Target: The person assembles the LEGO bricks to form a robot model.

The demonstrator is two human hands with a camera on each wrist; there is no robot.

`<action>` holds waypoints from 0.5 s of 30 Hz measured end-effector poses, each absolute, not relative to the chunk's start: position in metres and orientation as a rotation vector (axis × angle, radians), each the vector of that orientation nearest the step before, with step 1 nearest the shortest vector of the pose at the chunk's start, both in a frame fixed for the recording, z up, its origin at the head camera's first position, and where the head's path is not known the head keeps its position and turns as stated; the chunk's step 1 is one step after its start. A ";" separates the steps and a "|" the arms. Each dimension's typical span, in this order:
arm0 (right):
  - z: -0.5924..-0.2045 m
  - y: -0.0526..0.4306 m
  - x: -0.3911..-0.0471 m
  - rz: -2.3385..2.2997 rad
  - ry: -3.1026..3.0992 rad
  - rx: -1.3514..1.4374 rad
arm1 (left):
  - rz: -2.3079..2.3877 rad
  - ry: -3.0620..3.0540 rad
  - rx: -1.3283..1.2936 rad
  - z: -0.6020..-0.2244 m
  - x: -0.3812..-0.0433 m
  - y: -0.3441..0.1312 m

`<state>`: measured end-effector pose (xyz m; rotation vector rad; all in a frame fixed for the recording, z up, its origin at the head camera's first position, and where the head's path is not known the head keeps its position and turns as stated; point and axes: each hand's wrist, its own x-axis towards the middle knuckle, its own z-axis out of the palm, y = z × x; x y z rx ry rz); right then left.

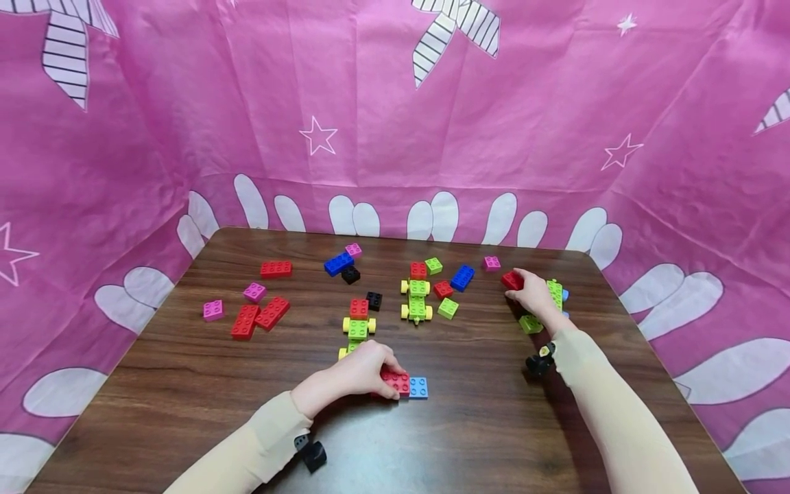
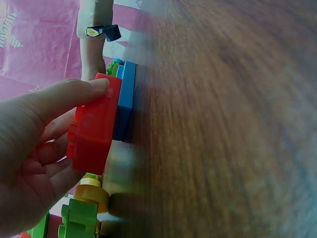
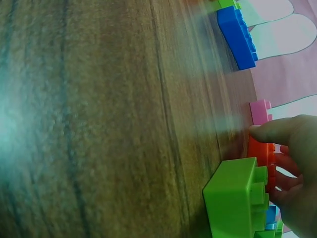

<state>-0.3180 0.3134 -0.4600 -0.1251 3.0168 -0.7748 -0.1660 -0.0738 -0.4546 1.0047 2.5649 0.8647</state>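
Below you spreads the wood-grain tabletop (image 1: 481, 432); your left hand (image 1: 363, 367) and right hand (image 1: 535, 298) both pinch narrowly. A blue-wheeled lime chassis (image 1: 557, 292) lies beside your right, which holds the far red brick (image 1: 510, 280). Your left holds the front red brick (image 1: 398, 384) at the light-blue brick (image 1: 419, 388); you can't tell whether they're joined.
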 end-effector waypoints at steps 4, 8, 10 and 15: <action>-0.460 0.313 -0.319 -0.779 3.021 -0.133 | 0.866 2.572 1.017 -0.455 -0.166 -0.074; -0.461 0.312 -0.321 -0.754 3.042 -0.148 | 0.862 2.579 1.020 -0.456 -0.166 -0.074; -0.461 0.312 -0.322 -0.737 3.051 -0.144 | 0.860 2.582 1.024 -0.456 -0.166 -0.074; -0.461 0.313 -0.322 -0.721 3.040 -0.114 | 0.858 2.585 1.032 -0.457 -0.167 -0.074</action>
